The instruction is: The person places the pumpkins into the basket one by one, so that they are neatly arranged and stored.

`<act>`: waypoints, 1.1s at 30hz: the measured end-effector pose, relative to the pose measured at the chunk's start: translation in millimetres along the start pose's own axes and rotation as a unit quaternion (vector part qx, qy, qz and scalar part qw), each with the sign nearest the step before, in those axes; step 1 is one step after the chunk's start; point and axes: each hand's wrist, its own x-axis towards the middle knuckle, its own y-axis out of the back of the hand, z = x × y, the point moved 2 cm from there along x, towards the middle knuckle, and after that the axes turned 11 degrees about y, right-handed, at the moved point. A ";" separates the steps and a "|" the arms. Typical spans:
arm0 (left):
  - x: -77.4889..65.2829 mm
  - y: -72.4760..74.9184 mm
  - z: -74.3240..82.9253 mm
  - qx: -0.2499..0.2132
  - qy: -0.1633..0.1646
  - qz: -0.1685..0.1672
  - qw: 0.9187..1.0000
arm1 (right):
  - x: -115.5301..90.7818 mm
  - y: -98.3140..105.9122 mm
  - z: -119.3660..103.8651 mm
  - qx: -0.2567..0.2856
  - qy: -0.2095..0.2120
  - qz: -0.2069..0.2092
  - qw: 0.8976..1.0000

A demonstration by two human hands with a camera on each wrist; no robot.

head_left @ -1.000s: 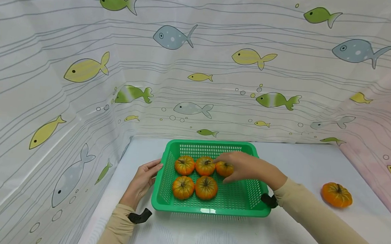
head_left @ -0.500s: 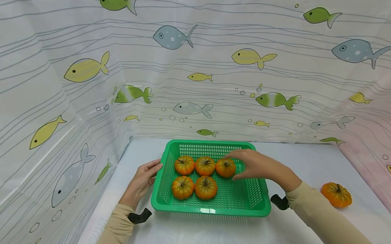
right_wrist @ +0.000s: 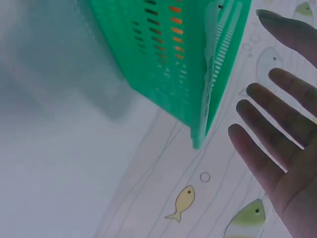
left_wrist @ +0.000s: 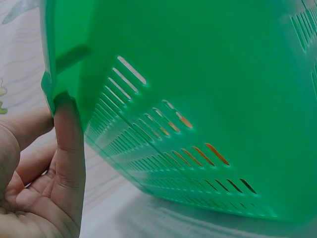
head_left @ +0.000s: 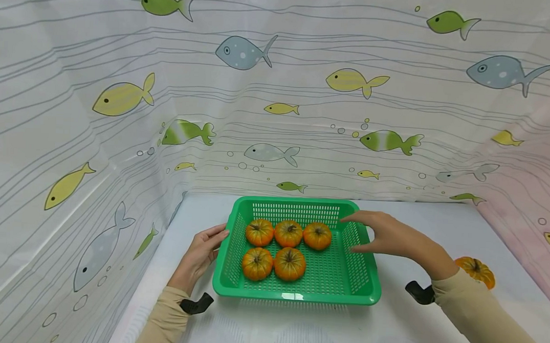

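A green plastic basket (head_left: 297, 297) with slotted walls stands on the table, holding several small orange pumpkins (head_left: 317, 236), three in a back row and two in front. My left hand (head_left: 199, 255) grips the basket's left rim; in the left wrist view its fingers (left_wrist: 68, 129) curl up against the rim's edge. Over the basket's right side, my right hand (head_left: 389, 238) spreads thumb and fingers apart with nothing between them. The right wrist view shows its straight fingers (right_wrist: 280, 116) beside the basket's wall (right_wrist: 163, 64).
Another orange pumpkin (head_left: 479, 271) lies on the white table (head_left: 415, 326) at the right, partly hidden by my right sleeve (head_left: 476, 308). A fish-patterned sheet (head_left: 304, 137) hangs behind the table and along both sides.
My right hand has let go of the back-right pumpkin in the basket and moved right, over the basket's right side. My left hand has stayed at the left rim.
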 end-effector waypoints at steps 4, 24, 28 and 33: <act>0.1 0.3 -0.1 0.000 -0.002 -0.004 1.000 | -15.0 2.3 10.0 -0.003 -0.014 0.013 1.000; 0.0 -0.5 0.0 0.004 -0.003 -0.005 1.000 | -89.5 8.0 45.8 -0.010 -0.072 0.098 0.993; 0.2 -0.2 -0.1 0.004 -0.002 -0.003 1.000 | -103.3 4.8 56.2 -0.020 -0.082 0.106 0.991; 0.0 0.3 -0.2 0.006 -0.002 -0.004 1.000 | -123.6 2.5 68.8 -0.036 -0.102 0.121 0.987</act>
